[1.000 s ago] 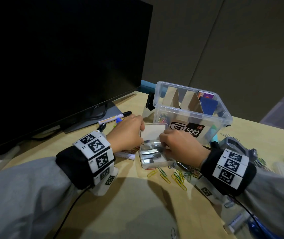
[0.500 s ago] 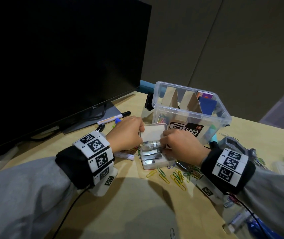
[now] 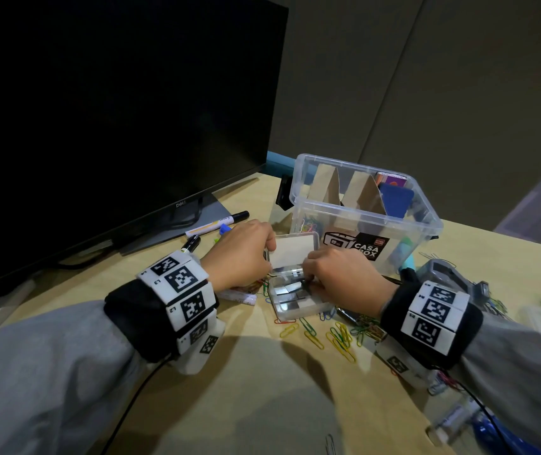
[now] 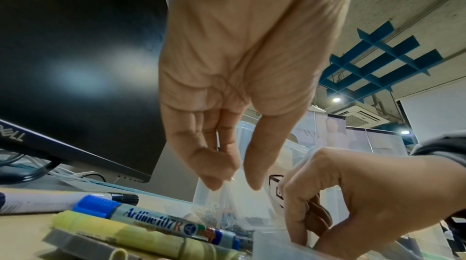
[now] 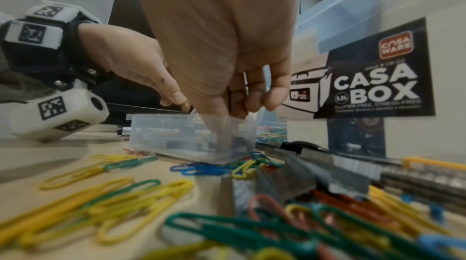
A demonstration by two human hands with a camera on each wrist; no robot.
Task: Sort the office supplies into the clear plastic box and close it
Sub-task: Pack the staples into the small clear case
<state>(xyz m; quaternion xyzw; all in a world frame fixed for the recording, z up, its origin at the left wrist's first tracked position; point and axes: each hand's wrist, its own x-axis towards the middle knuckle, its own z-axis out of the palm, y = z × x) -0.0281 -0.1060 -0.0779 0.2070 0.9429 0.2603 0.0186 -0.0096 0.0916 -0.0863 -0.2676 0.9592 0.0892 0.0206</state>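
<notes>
Small clear case, lid up, sits on desk just near of big clear box. Left hand pinches the case's left edge; right hand has fingers curled in at its right rim, holding what: can't tell. Paper clips crowd near-right.

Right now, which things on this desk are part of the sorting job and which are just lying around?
Part of the job:
clear plastic box
small staple case, held by left hand and right hand
loose paper clips
markers

Just lying about:
monitor
desk
</notes>
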